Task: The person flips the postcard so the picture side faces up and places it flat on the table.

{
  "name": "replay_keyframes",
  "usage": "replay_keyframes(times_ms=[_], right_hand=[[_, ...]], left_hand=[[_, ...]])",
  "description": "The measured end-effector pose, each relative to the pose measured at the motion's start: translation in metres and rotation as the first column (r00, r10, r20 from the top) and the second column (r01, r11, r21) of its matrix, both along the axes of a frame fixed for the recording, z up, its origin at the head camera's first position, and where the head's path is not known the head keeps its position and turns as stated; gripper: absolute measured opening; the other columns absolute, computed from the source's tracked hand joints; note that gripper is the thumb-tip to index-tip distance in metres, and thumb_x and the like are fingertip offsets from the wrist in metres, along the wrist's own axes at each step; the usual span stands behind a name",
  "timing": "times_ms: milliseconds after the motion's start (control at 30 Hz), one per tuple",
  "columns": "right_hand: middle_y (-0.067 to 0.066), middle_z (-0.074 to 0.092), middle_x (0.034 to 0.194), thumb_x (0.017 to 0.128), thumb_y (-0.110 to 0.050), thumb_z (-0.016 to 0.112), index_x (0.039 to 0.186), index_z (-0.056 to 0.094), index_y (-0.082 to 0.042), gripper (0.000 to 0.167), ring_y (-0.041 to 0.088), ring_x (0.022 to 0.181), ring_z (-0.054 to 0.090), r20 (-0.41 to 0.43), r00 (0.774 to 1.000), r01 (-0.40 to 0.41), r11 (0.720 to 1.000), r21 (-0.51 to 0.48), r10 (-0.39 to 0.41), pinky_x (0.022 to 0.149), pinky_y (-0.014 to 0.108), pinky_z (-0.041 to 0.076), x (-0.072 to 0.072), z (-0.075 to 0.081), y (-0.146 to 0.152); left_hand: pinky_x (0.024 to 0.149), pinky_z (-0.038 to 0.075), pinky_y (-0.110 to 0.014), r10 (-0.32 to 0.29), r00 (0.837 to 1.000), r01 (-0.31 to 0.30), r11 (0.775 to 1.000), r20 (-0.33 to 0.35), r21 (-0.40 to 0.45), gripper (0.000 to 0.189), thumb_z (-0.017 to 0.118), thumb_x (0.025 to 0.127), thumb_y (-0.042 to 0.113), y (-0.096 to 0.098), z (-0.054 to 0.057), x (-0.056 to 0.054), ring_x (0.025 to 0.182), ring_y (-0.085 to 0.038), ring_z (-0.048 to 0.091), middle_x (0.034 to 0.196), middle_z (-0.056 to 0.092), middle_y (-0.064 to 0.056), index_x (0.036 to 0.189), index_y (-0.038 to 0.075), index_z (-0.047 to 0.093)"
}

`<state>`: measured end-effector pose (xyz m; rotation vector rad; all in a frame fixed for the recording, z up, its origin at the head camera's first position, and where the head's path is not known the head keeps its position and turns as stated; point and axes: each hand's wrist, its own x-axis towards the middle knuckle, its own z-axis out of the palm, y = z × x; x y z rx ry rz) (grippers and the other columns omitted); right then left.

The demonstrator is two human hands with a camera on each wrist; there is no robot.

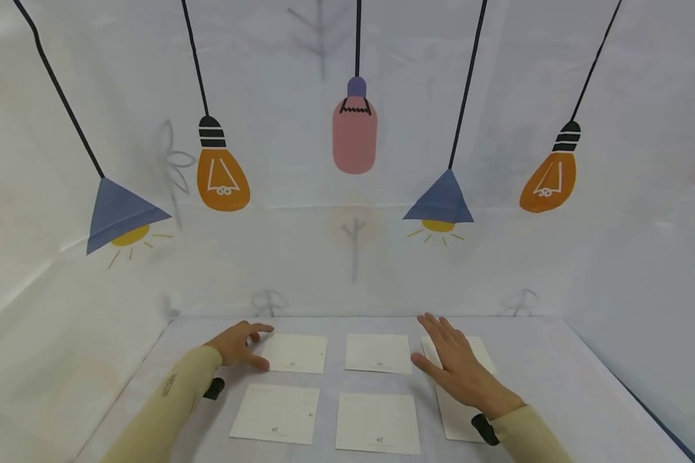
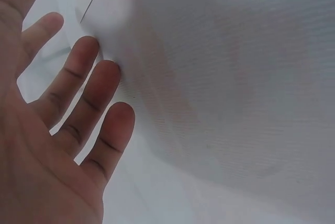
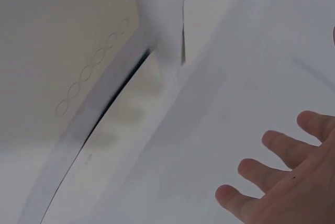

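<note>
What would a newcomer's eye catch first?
Probably the colourful lamp pictures across the white backdrop. Below, white cards lie in two rows on the table, the left hand at the back left card, the right hand over the right-hand cards.

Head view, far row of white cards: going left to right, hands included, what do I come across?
Left hand → far left card → far middle card → right hand.
</note>
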<state>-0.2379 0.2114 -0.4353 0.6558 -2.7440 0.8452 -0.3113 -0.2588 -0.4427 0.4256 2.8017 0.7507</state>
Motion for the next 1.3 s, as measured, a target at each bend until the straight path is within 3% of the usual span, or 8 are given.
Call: replay_keyframes(times_ms=[267,533,900,1133,1300], right_hand=[[0.015,0.023,0.165,0.101,-0.049,0.057,0.161,0.025,-0.012,0.077,0.042,0.152,0.014,0.026,0.997,-0.077,0.997,0.017,0.077,0.115,0.067,0.012,-0.012,-0.004,-0.031],[0.009,0.028,0.164,0.099,-0.051,0.061,0.161,0.026,-0.017,0.078,0.040,0.151,0.018,0.152,0.976,-0.160,0.987,0.032,0.154,0.114,0.067,0.020,-0.026,-0.012,-0.062],[0.010,0.042,0.156,0.097,-0.045,0.067,0.159,0.030,-0.012,0.080,0.035,0.142,0.035,0.110,0.963,-0.250,0.968,0.037,0.245,0.114,0.060,0.024,-0.049,-0.020,-0.105],[0.009,0.043,0.156,0.093,-0.050,0.070,0.159,0.030,-0.012,0.086,0.035,0.140,0.038,0.120,0.967,-0.232,0.971,0.063,0.223,0.113,0.061,0.023,-0.066,-0.028,-0.131],[0.008,0.041,0.157,0.091,-0.055,0.070,0.159,0.031,-0.011,0.090,0.036,0.140,0.038,0.170,0.962,-0.226,0.972,0.070,0.211,0.112,0.062,0.024,-0.075,-0.029,-0.141]], left_hand=[[0.090,0.045,-0.050,-0.039,0.999,0.040,0.998,0.019,-0.058,0.086,0.094,0.069,0.038,0.002,0.002,-0.010,0.098,-0.025,0.052,0.116,0.057,-0.008,0.144,0.016,0.057],[0.086,0.045,-0.044,-0.066,0.998,0.067,0.996,0.017,-0.055,0.087,0.095,0.068,0.039,0.004,-0.007,-0.014,0.094,-0.022,0.050,0.116,0.057,-0.007,0.143,0.015,0.058],[0.088,0.046,-0.047,-0.045,0.999,0.046,0.996,0.015,-0.076,0.085,0.095,0.069,0.034,0.001,0.001,-0.013,0.095,-0.024,0.052,0.115,0.057,-0.009,0.143,0.015,0.058],[0.098,0.044,-0.054,-0.003,1.000,0.006,0.995,0.024,-0.096,0.085,0.096,0.068,0.036,0.000,-0.004,-0.016,0.106,-0.028,0.055,0.116,0.057,-0.007,0.142,0.019,0.059],[0.099,0.044,-0.055,-0.016,1.000,0.018,0.995,0.019,-0.095,0.085,0.096,0.067,0.036,0.000,-0.004,-0.018,0.110,-0.031,0.056,0.116,0.058,-0.008,0.142,0.019,0.059]])
